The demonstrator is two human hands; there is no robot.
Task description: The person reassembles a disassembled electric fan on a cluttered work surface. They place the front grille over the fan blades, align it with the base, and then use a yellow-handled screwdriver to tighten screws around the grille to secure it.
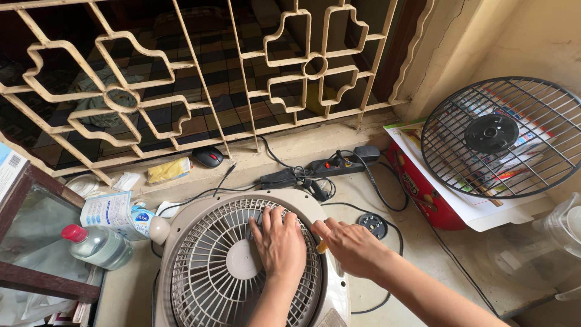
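Far left there's a clear bottle with a red cap. Your box fan lies flat in the middle, left hand spread open, palm down on its grille. Your right hand pinches a small yellow-handled tool at the rim. A black wire guard sits far right.

Fan lower edge out of frame — orange-handled tool mostly hidden under right hand.

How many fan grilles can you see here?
2. A beige plastic grille sits on the box fan under the person's left hand; a black wire grille lies loose on papers at the right. Others may be hidden.
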